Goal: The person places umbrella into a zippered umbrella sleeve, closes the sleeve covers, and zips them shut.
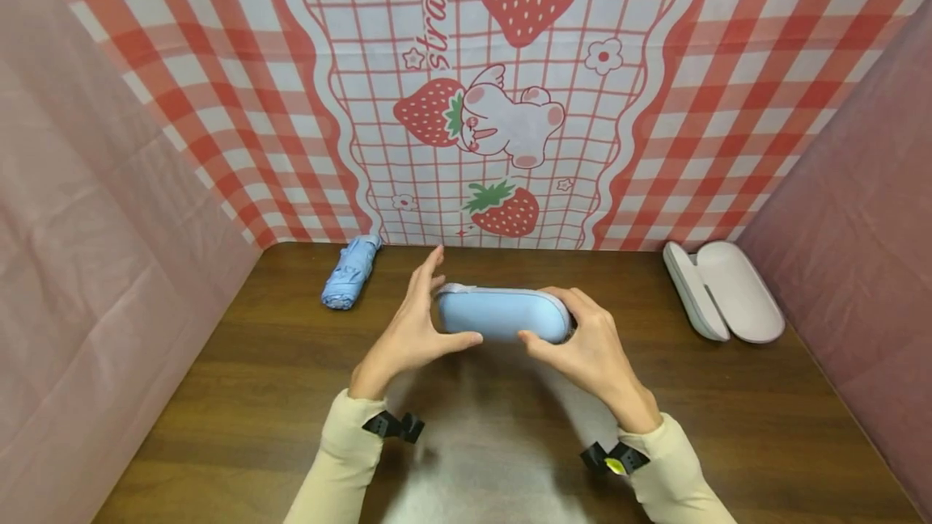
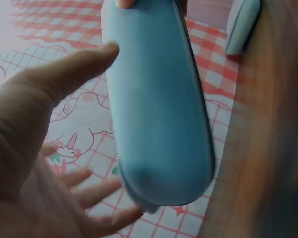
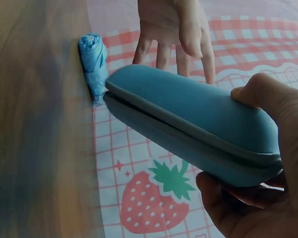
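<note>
Over the surface point(image 1: 240, 403), blue case point(image 1: 502, 315) gripped at its right end by right hand point(image 1: 597, 346), thin gap along its edge; left hand point(image 1: 413, 326) spread wide at other end, contact unclear. Folded umbrella point(image 1: 351, 273) back left, open white case point(image 1: 744, 293) back right.

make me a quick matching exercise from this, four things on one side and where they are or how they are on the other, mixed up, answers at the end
Things
1. blue case
2. folded umbrella
3. pale case
4. left hand

Places and states
A. lies open toward the right side of the table
B. fingers extended, not curled round anything
C. gripped by the right hand
D. lies toward the table's back left

Right pairs: 1-C, 2-D, 3-A, 4-B
</note>
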`<action>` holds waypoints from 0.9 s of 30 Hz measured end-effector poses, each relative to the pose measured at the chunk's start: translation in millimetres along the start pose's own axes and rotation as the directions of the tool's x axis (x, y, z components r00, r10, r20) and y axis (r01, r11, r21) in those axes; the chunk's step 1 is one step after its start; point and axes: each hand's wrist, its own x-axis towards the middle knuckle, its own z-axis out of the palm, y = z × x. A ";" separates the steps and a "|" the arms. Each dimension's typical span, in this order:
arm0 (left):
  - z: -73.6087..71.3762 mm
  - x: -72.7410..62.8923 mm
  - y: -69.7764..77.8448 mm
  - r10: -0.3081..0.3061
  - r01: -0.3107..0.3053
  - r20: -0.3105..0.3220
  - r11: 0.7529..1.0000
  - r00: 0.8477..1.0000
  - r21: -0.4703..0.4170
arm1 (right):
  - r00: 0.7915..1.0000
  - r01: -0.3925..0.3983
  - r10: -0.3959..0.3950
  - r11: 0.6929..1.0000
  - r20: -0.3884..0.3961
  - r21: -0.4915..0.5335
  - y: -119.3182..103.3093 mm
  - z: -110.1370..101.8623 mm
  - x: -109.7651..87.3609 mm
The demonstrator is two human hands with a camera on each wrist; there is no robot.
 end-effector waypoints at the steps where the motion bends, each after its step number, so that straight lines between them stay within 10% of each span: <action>1: 0.0 -0.2 0.4 0.023 -0.023 0.027 1.000 0.999 0.005 | 1.000 0.000 0.000 1.000 0.003 0.004 -0.2 -0.5 0.1; 12: -3.4 -4.0 10.5 0.073 -0.092 0.223 0.993 0.972 0.076 | 0.996 0.055 -0.060 0.996 0.067 0.069 -8.9 -7.3 0.3; 19: 2.6 -4.5 13.2 0.087 -0.059 0.374 0.995 0.924 -0.087 | 0.983 0.071 -0.094 0.987 0.161 0.147 -12.3 -8.3 -1.7; 27: 15.6 -4.1 13.7 0.072 -0.054 0.468 0.997 0.881 -0.052 | 0.961 0.079 -0.123 0.980 0.247 0.182 -14.6 -9.0 -3.6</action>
